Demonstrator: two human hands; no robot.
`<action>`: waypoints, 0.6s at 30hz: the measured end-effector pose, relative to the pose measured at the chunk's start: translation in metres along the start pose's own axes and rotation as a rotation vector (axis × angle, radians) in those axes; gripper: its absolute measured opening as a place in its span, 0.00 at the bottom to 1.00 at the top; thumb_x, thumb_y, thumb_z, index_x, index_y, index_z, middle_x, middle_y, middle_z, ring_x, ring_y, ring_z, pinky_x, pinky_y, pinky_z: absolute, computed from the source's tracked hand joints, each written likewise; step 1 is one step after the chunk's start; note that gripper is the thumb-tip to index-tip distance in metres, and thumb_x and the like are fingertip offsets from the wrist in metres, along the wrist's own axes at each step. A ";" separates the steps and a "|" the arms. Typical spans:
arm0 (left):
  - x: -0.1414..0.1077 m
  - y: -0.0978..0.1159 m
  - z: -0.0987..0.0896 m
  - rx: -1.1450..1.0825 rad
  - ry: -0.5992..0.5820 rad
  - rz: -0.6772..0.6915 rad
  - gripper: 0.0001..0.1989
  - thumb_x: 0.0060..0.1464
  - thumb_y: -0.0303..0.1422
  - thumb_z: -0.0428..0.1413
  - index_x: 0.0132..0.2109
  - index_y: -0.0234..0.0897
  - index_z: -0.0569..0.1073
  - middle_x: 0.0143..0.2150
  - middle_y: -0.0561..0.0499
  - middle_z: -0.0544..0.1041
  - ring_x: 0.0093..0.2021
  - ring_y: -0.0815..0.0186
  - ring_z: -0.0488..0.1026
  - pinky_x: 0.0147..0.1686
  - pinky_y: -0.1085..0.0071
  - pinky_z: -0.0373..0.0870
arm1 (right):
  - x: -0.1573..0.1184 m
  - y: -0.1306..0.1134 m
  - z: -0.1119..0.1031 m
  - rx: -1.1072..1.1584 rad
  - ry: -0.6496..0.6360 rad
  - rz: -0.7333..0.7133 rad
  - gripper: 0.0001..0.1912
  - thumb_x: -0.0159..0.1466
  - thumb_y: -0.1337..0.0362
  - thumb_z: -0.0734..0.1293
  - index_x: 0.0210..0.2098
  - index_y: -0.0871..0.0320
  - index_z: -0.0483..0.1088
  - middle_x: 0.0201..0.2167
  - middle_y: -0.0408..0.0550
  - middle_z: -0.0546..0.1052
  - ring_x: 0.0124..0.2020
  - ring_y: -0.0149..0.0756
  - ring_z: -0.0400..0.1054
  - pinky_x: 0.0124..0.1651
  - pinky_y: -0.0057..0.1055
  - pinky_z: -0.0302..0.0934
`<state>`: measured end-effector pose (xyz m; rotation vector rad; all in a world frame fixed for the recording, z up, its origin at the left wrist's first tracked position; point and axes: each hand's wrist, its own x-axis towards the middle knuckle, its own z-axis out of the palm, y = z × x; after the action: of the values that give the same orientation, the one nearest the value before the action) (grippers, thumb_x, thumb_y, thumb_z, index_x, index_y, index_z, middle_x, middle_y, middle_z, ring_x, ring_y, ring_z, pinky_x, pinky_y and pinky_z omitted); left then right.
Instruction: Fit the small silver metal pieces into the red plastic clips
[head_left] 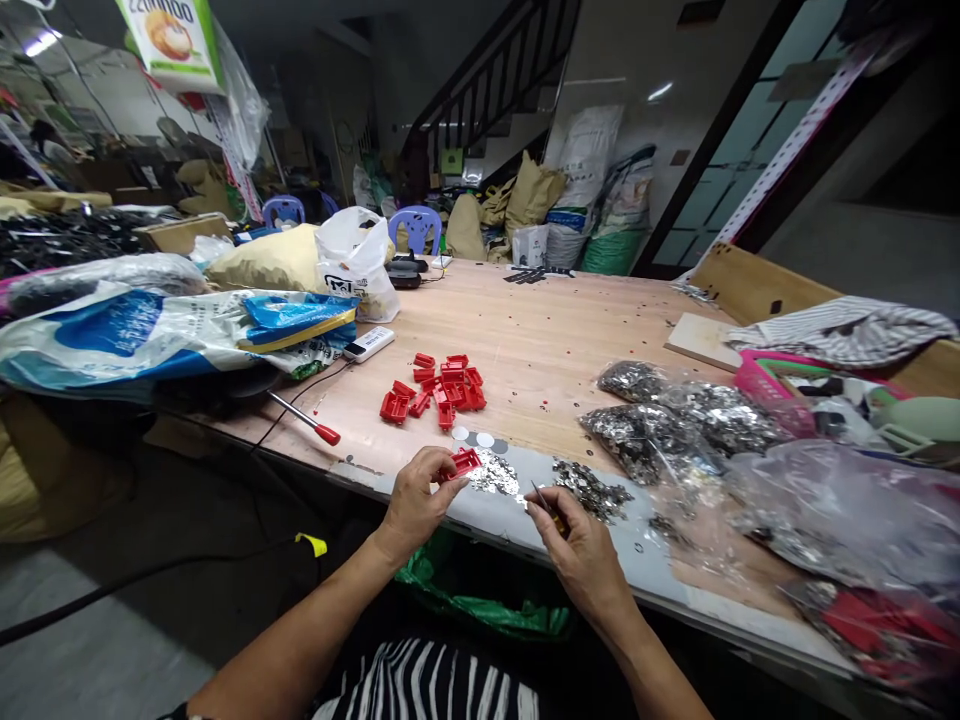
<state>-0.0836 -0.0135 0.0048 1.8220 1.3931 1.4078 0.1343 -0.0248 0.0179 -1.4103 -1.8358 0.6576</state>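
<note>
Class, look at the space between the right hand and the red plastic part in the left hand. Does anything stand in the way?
Nothing visible blocks it. Between the right hand, holding a pointed tool, and the red plastic part in the left hand, only loose silver metal pieces lie low.

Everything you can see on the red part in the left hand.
The red part is small, bright red and box-like, probably molded plastic, with raised walls around an open recess. Its recess faces roughly up. The left hand pinches it between thumb and fingers, which hide its left end. It sits at the near side of the table, by the bright pile of flat silvery pieces; contact with them is unclear. Fine details are too small to read.
</note>
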 end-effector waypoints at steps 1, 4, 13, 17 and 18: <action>-0.003 0.003 0.001 0.019 -0.014 0.029 0.04 0.55 0.32 0.56 0.37 0.37 0.70 0.40 0.48 0.74 0.39 0.66 0.73 0.38 0.70 0.72 | -0.001 -0.003 0.000 0.006 0.005 -0.007 0.13 0.64 0.53 0.60 0.36 0.56 0.69 0.29 0.47 0.76 0.26 0.35 0.67 0.31 0.29 0.60; -0.011 0.009 0.005 0.071 -0.022 0.077 0.14 0.53 0.30 0.58 0.47 0.38 0.68 0.42 0.47 0.75 0.38 0.65 0.74 0.40 0.68 0.73 | -0.004 -0.010 -0.001 0.034 0.011 -0.016 0.12 0.65 0.55 0.60 0.37 0.56 0.69 0.28 0.45 0.76 0.25 0.33 0.66 0.30 0.28 0.59; -0.019 0.030 0.008 0.091 -0.098 0.208 0.13 0.53 0.23 0.55 0.46 0.38 0.70 0.41 0.47 0.76 0.43 0.63 0.73 0.43 0.66 0.72 | -0.005 -0.019 0.004 0.021 -0.025 -0.094 0.09 0.66 0.59 0.60 0.38 0.55 0.69 0.35 0.48 0.77 0.34 0.36 0.70 0.38 0.30 0.62; -0.019 0.035 0.010 0.083 -0.109 0.222 0.13 0.53 0.23 0.55 0.46 0.38 0.71 0.41 0.46 0.77 0.43 0.62 0.74 0.44 0.65 0.72 | -0.007 -0.018 0.007 -0.021 -0.064 -0.146 0.08 0.66 0.62 0.59 0.38 0.55 0.69 0.35 0.49 0.76 0.36 0.38 0.70 0.41 0.32 0.62; -0.020 0.036 0.010 0.081 -0.110 0.229 0.13 0.53 0.23 0.55 0.45 0.38 0.71 0.41 0.46 0.77 0.43 0.62 0.74 0.44 0.64 0.72 | -0.007 -0.018 0.008 -0.027 -0.074 -0.164 0.08 0.66 0.63 0.58 0.38 0.55 0.68 0.34 0.49 0.76 0.36 0.38 0.70 0.41 0.32 0.62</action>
<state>-0.0581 -0.0430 0.0217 2.1333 1.2348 1.3524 0.1186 -0.0362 0.0249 -1.2511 -2.0010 0.6107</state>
